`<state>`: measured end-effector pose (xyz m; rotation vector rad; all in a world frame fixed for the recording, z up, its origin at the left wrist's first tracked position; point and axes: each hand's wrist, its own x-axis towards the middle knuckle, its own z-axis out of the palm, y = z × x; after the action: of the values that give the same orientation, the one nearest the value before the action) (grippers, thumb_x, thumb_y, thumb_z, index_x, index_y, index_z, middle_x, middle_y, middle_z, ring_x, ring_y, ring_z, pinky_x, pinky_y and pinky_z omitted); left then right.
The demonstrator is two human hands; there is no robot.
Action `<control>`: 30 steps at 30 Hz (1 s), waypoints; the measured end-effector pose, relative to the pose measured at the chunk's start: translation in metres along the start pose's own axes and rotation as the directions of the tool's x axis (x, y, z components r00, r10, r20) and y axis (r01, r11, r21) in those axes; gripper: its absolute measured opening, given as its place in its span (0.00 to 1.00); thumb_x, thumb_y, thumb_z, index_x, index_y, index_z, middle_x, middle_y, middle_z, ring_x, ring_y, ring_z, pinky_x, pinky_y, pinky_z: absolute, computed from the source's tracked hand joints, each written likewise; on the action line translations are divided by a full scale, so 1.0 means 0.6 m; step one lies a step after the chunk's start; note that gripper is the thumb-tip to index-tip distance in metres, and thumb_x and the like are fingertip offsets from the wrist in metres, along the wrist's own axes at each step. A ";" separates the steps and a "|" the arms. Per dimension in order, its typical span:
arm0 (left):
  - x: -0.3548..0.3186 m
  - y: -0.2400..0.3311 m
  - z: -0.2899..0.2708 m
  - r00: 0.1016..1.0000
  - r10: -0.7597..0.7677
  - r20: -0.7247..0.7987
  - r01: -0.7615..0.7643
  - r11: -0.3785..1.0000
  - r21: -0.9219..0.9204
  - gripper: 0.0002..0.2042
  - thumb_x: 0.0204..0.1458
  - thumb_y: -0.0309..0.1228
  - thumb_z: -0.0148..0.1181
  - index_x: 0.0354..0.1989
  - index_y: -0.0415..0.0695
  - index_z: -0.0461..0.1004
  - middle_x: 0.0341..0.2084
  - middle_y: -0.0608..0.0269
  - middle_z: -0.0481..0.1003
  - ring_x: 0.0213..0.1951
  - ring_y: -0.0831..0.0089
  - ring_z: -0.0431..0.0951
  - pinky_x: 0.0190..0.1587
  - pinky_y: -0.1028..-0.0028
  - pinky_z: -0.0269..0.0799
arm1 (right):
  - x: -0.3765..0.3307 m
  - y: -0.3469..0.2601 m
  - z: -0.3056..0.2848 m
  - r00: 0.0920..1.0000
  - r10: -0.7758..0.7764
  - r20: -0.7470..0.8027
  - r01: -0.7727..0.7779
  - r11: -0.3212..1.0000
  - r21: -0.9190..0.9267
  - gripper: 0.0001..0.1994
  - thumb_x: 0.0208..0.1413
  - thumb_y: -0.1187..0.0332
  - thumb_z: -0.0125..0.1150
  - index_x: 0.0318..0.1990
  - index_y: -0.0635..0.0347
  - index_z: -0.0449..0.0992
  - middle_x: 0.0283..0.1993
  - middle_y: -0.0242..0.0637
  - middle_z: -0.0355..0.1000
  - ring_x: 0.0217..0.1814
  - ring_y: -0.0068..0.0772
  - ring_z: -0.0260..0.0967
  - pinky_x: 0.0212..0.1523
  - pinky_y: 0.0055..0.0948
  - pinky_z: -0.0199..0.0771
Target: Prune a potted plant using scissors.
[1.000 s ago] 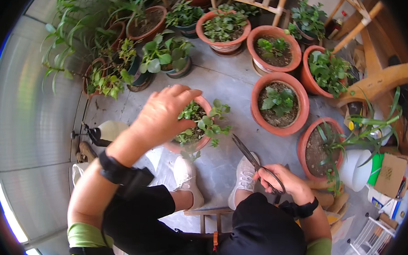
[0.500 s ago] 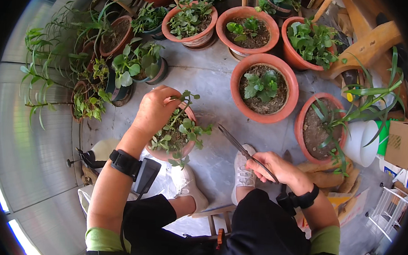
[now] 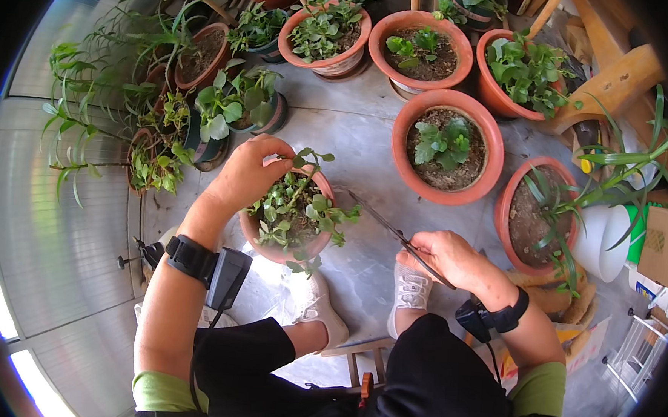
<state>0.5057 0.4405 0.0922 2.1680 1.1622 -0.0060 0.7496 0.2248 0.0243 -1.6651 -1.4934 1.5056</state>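
Note:
My left hand is closed in a pinch on a stem at the upper left of a leafy green potted plant. That plant grows in a terracotta-coloured pot on the floor before my feet. Long dark scissors are held in my right hand, to the right of the pot. Their blades point up and left, and the tip lies near the plant's right-hand leaves. Whether the tip touches any leaf I cannot tell.
Several potted plants stand around: a terracotta pot ahead right, a spiky-leaved one at right, and a trailing group at left. A white container and a wooden piece are at the right. My shoes flank the near floor.
The scissors have come leftward, their tip now closer to the plant. My left hand keeps its pinch on the stem. The whole view has shifted slightly.

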 end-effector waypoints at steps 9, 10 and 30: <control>-0.028 0.010 -0.022 0.995 -0.053 0.083 0.055 0.998 -0.018 0.09 0.48 0.25 0.57 0.38 0.40 0.75 0.42 0.63 0.72 0.43 0.72 0.71 0.45 0.73 0.65 | 0.020 0.014 0.013 0.995 -0.095 -0.022 0.095 0.995 -0.021 0.19 0.52 0.54 0.59 0.21 0.63 0.70 0.17 0.50 0.66 0.21 0.55 0.65 0.22 0.42 0.63; -0.031 0.007 -0.022 0.995 -0.057 0.080 0.059 0.998 -0.022 0.09 0.48 0.24 0.56 0.38 0.40 0.75 0.43 0.63 0.72 0.43 0.73 0.71 0.46 0.73 0.65 | 0.021 0.015 0.014 0.993 -0.113 -0.023 0.113 0.993 -0.022 0.18 0.52 0.55 0.59 0.22 0.63 0.70 0.17 0.50 0.66 0.21 0.55 0.66 0.23 0.42 0.63; -0.031 -0.034 0.010 0.996 -0.053 -0.076 0.037 0.979 -0.199 0.09 0.48 0.28 0.59 0.36 0.38 0.75 0.36 0.58 0.74 0.40 0.68 0.74 0.44 0.72 0.68 | 0.021 -0.011 0.004 1.000 -0.018 -0.003 0.018 0.993 -0.113 0.21 0.51 0.54 0.61 0.20 0.64 0.68 0.16 0.43 0.63 0.19 0.39 0.58 0.22 0.36 0.59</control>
<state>0.4809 0.4310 0.0818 1.9833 1.2037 0.1721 0.7424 0.2373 0.0238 -1.7123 -1.6138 1.4319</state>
